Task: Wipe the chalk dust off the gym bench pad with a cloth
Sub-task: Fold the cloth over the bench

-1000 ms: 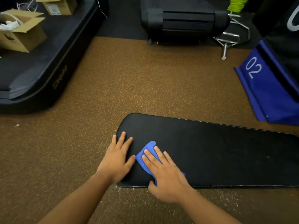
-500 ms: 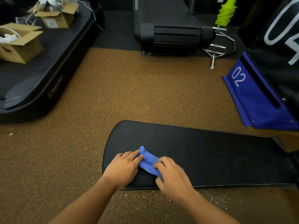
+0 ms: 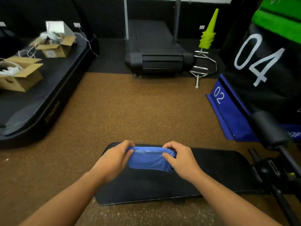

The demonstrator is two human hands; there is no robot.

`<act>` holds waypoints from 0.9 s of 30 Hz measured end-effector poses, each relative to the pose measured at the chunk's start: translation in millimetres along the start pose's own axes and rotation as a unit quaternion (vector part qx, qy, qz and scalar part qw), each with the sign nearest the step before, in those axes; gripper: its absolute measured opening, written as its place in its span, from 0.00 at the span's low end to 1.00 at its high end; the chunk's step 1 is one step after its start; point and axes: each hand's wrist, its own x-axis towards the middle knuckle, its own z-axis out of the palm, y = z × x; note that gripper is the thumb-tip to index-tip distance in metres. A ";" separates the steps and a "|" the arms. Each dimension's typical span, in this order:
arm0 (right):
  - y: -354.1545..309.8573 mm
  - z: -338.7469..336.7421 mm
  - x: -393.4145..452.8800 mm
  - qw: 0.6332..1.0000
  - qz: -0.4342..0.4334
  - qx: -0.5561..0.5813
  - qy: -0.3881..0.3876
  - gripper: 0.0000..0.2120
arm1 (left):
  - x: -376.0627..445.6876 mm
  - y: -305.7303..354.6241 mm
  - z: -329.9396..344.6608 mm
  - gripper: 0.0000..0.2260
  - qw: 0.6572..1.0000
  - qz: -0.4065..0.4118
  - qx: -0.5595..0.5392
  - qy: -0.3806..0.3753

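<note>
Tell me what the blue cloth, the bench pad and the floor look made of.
Blue cloth: soft woven or microfibre fabric, matte; it folds and sags between the left hand and right hand. Bench pad: black vinyl or leatherette, judging by its smooth surface with slight sheen. Floor: brown speckled, granular, probably rubber matting.

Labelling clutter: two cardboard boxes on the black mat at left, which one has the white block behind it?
The farther brown cardboard box, up by the wall: a white block sits just behind it. The nearer brown cardboard box has none.
</note>
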 end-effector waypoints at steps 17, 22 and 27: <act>-96.4 -100.5 -48.1 0.968 0.101 0.176 0.149 0.06 | 15.7 176.0 -50.8 0.10 0.926 -0.168 -0.301 0.156; -122.2 -161.3 -80.9 0.967 0.065 0.182 0.163 0.03 | 18.5 238.1 -71.3 0.11 0.945 -0.109 -0.260 0.164; -119.0 -241.1 -128.3 0.975 0.049 0.161 0.145 0.15 | 31.5 317.5 -75.8 0.13 0.966 -0.038 -0.218 0.132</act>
